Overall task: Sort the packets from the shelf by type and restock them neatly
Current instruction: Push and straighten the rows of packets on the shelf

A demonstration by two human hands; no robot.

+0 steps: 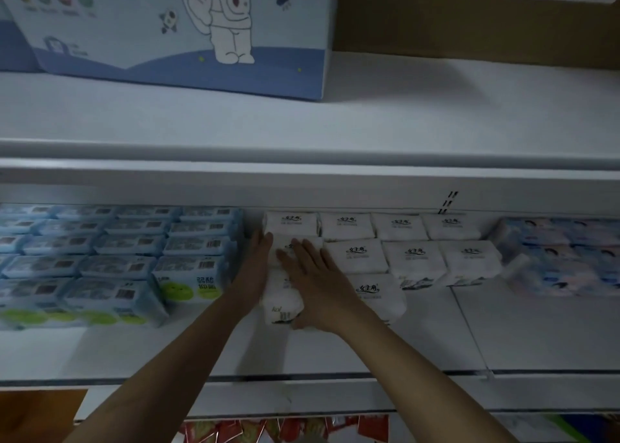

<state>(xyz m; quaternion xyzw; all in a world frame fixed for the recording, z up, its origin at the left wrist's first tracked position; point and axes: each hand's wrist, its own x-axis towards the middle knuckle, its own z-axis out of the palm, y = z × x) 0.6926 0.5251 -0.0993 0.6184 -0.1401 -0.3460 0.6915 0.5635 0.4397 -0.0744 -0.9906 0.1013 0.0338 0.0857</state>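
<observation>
Mostly sorted, by the look of it: blue packets (110, 258) blocked at the left of the shelf (335, 352), white packets (385, 244) in rows at the middle, patterned packs (563, 258) at the right. Front row of white still short, so more to place. Left hand (255, 268) flat against the side of the white column (283, 295), right hand (315, 281) spread flat on top, squaring it. "kol" legible on the nearest white pack; other print too blurred.
</observation>
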